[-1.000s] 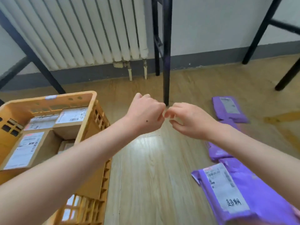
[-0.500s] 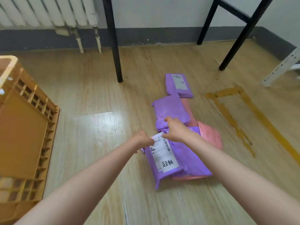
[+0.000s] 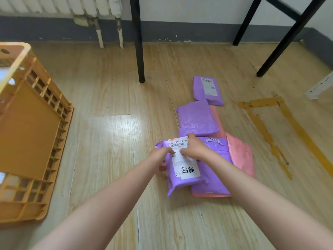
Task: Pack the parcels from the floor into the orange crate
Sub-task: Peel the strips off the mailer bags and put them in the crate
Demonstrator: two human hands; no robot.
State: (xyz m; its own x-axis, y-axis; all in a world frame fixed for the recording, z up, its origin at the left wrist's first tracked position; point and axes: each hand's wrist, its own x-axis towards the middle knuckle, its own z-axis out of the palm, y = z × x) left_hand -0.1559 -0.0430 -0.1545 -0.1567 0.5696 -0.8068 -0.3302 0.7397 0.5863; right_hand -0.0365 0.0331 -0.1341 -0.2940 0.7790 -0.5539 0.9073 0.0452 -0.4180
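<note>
A purple parcel (image 3: 182,183) with a white label is tilted up off the floor, its near end hanging. My left hand (image 3: 161,157) grips its left edge and my right hand (image 3: 193,148) grips its top right, fingers curled over the label. Beneath it lie another purple parcel (image 3: 214,170) and a pink parcel (image 3: 241,156). Two more purple parcels (image 3: 197,118) (image 3: 208,90) lie farther away on the wooden floor. The orange crate (image 3: 30,127) stands at the left; its inside is out of sight.
A black table leg (image 3: 137,40) stands on the floor beyond the parcels, two more black legs (image 3: 281,40) at the back right. A radiator (image 3: 72,6) hangs on the far wall. Yellow tape marks (image 3: 270,112) run along the floor at right.
My view swung from the crate to the parcels on the floor. Both hands went down to the labelled purple parcel, took hold of it and lifted its far end.
</note>
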